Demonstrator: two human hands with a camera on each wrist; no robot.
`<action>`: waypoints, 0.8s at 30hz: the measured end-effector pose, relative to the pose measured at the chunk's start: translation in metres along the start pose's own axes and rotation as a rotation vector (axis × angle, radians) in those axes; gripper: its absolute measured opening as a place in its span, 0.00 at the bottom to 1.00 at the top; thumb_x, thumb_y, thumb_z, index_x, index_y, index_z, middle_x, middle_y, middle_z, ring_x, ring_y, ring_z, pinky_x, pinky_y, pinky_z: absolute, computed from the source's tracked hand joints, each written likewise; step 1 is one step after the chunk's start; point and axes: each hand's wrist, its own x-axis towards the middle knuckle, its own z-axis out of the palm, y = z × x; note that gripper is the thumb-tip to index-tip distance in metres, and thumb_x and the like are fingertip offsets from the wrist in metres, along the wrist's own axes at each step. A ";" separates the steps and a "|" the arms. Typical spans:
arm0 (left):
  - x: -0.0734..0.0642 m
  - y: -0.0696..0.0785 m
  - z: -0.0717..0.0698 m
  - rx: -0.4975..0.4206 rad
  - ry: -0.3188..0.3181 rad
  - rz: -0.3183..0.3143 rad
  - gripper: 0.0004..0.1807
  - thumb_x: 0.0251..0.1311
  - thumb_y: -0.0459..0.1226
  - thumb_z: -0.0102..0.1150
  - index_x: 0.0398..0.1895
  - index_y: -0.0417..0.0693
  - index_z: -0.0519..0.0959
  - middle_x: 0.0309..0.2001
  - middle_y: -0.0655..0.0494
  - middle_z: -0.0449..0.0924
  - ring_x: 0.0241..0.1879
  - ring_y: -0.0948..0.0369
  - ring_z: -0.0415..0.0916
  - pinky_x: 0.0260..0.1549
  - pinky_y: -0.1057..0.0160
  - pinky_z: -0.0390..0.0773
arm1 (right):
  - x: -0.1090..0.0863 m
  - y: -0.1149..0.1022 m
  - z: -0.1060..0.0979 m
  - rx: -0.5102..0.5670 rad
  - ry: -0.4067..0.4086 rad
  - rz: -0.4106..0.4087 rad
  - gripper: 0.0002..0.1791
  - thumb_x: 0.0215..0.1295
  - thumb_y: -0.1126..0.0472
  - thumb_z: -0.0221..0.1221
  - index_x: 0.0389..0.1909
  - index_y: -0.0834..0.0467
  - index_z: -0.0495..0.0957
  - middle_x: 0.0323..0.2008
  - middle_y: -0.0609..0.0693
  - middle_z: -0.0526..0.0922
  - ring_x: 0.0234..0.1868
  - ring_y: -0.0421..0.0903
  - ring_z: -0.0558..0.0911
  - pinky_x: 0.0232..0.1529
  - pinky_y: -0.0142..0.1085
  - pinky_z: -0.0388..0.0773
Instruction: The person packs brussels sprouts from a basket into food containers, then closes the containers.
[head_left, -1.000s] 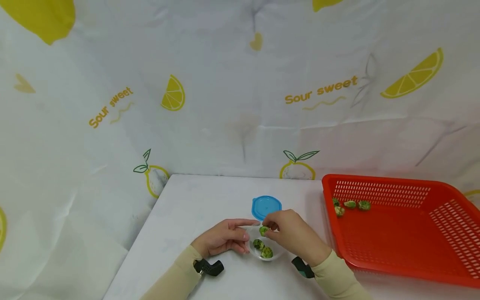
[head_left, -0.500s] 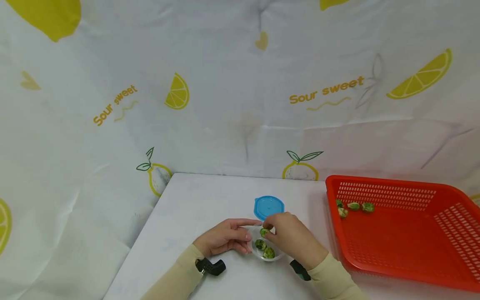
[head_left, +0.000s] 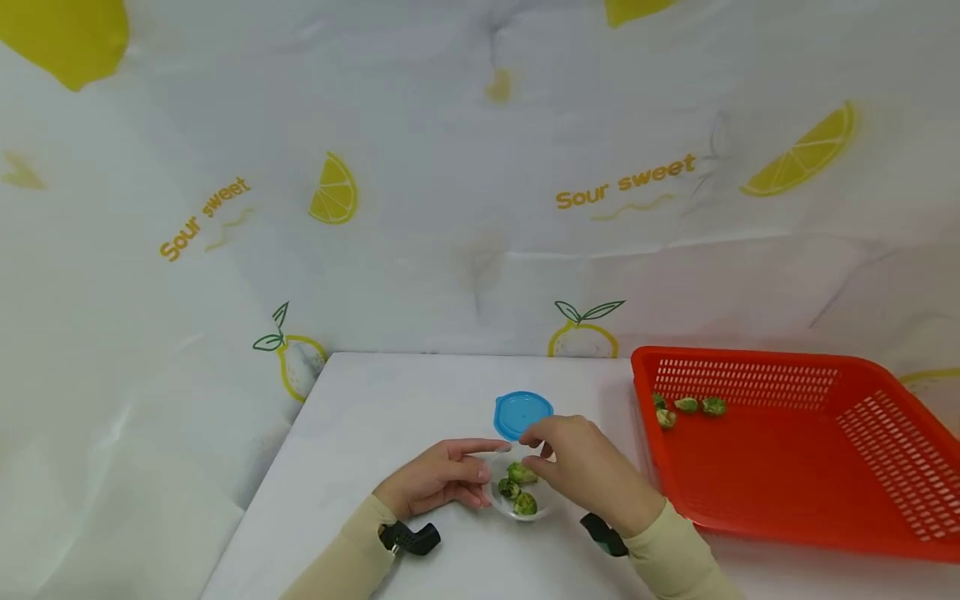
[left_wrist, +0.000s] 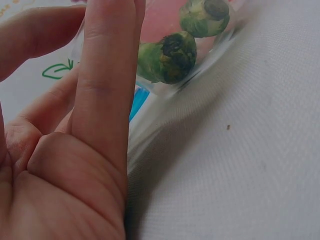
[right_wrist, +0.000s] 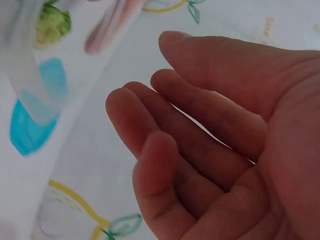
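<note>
A clear plastic bowl point(head_left: 546, 506) stands on the white table with 3 Brussels sprouts point(head_left: 525, 503) in it. My left hand point(head_left: 438, 477) holds the bowl's left side, thumb at the rim and fingers around the wall. In the left wrist view, sprouts point(left_wrist: 177, 57) show through the clear wall beyond the fingers point(left_wrist: 102, 95). Over the bowl's right side hovers my right hand point(head_left: 588, 468), thumb and fingertips apart. The right wrist view shows that hand point(right_wrist: 215, 140) with loosely bent fingers and nothing between them.
Just behind the bowl lies a blue lid point(head_left: 523, 414). To the right is a large red perforated basket point(head_left: 780, 475), several Brussels sprouts point(head_left: 713, 407) in its far left corner. A lemon-print cloth point(head_left: 450, 208) hangs behind the table.
My right hand has let go of the Brussels sprout it pinched, which now lies in the bowl with the other two. The fingers have lifted slightly. My left hand keeps its hold.
</note>
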 end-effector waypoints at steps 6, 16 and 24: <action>-0.002 -0.003 -0.001 -0.009 0.007 0.008 0.33 0.75 0.35 0.63 0.82 0.47 0.69 0.35 0.56 0.89 0.35 0.62 0.92 0.44 0.62 0.93 | -0.020 0.009 -0.053 -0.065 0.039 -0.043 0.12 0.67 0.60 0.75 0.50 0.53 0.90 0.45 0.45 0.92 0.44 0.44 0.87 0.46 0.41 0.92; -0.003 -0.002 0.001 -0.014 -0.021 0.013 0.35 0.76 0.35 0.63 0.83 0.47 0.66 0.35 0.55 0.91 0.36 0.63 0.92 0.44 0.64 0.92 | -0.036 0.115 -0.133 -0.134 0.060 0.053 0.13 0.67 0.61 0.74 0.51 0.54 0.91 0.42 0.46 0.91 0.45 0.46 0.86 0.48 0.48 0.91; -0.002 -0.002 0.000 -0.024 -0.033 0.017 0.35 0.76 0.35 0.62 0.84 0.46 0.66 0.36 0.54 0.90 0.36 0.63 0.91 0.45 0.64 0.92 | -0.032 0.211 -0.147 -0.061 -0.011 0.170 0.19 0.70 0.58 0.72 0.59 0.60 0.88 0.51 0.55 0.91 0.50 0.51 0.87 0.51 0.51 0.91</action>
